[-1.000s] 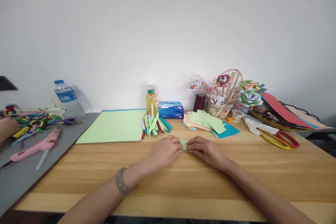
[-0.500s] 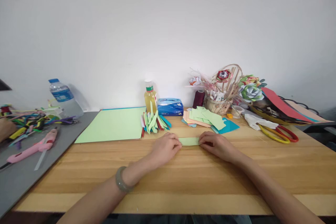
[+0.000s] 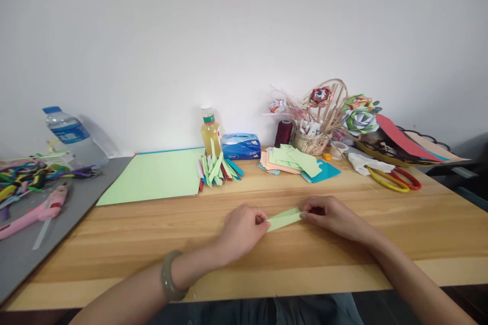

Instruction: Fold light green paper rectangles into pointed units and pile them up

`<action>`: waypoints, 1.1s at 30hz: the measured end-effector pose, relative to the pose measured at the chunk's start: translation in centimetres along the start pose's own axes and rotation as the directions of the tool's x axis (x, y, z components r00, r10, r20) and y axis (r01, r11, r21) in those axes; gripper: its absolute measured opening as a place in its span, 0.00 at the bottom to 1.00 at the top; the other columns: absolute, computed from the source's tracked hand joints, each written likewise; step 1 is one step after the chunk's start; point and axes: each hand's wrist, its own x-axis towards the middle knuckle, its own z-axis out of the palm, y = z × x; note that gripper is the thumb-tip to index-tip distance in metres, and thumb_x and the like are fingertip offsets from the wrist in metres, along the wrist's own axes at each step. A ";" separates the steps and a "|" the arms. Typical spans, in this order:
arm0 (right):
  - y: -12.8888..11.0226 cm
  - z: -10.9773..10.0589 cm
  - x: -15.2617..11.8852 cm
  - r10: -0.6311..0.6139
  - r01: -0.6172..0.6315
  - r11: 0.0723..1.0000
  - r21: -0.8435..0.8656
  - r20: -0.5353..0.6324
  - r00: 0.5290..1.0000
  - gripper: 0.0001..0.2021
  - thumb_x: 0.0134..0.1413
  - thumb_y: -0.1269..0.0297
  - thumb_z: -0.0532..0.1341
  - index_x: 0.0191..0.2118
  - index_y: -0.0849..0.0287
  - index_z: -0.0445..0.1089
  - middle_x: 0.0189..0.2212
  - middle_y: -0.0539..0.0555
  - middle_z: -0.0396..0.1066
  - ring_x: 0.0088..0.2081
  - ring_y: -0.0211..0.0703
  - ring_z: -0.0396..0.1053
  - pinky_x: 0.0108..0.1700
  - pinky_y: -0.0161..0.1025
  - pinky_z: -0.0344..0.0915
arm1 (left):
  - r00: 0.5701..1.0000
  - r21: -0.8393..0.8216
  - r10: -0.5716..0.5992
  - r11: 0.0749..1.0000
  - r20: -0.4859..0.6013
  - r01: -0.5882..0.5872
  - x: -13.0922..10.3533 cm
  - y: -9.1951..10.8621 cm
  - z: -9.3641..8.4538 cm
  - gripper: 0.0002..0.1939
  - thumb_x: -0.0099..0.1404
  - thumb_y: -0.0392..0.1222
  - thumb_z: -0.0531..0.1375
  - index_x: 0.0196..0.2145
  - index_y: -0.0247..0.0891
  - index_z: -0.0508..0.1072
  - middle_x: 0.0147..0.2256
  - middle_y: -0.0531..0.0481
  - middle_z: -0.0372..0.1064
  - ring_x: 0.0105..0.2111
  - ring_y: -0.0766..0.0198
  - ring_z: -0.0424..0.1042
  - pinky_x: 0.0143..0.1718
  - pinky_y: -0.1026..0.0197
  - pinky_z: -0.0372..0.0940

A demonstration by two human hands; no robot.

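Observation:
A folded strip of light green paper (image 3: 284, 219) stretches between my two hands, just over the wooden table (image 3: 160, 244). My left hand (image 3: 246, 228) pinches its left end between thumb and fingers; a grey-green bangle (image 3: 171, 275) circles that wrist. At the other end, my right hand (image 3: 330, 217) grips the strip with thumb and fingertips. The paper's back layer stands a little apart from the front one, so a crease shows. Beyond the hands lies a pile of cut green and peach paper pieces (image 3: 293, 158).
Large green sheets (image 3: 152, 175), folded paper strips (image 3: 219, 168), a juice bottle (image 3: 211, 132) and a tissue pack (image 3: 241, 147) line the back. Scissors (image 3: 394, 179) and a flower basket (image 3: 312, 142) are at right. A pink glue gun (image 3: 38, 213) and water bottle (image 3: 72, 134) are at left.
Both hands have come nearer the table's front edge with the green paper. The strip now slants and its layers have parted slightly. The view has shifted a little.

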 end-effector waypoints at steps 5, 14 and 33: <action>0.3 0.1 0.1 0.072 -0.071 0.997 0.030 -0.011 0.997 0.13 0.51 0.56 0.56 0.26 0.59 0.68 0.22 0.49 0.66 0.25 0.39 0.61 0.28 0.35 0.56 | 0.999 -0.026 0.006 1.000 -0.032 -0.007 -0.3 0.2 0.2 0.04 0.57 0.40 0.58 0.30 0.41 0.74 0.29 0.55 0.73 0.32 0.63 0.70 0.31 0.64 0.57; 0.5 1.1 0.0 0.058 -0.050 0.990 0.130 -0.056 0.997 0.11 0.50 0.55 0.56 0.34 0.58 0.65 0.25 0.49 0.66 0.27 0.39 0.63 0.30 0.36 0.60 | 0.999 -0.021 0.006 1.000 -0.035 -0.007 -0.4 0.5 0.2 0.04 0.57 0.35 0.58 0.31 0.41 0.72 0.29 0.55 0.72 0.36 0.61 0.68 0.34 0.61 0.57; -0.7 2.2 -0.3 0.085 -0.130 0.954 -0.271 -0.169 0.982 0.05 0.53 0.62 0.52 0.29 0.55 0.58 0.22 0.50 0.68 0.23 0.40 0.63 0.25 0.35 0.53 | 0.981 0.142 0.177 0.976 -0.082 -0.164 -0.4 0.2 0.7 0.09 0.58 0.31 0.55 0.30 0.40 0.75 0.30 0.52 0.73 0.38 0.60 0.65 0.36 0.61 0.60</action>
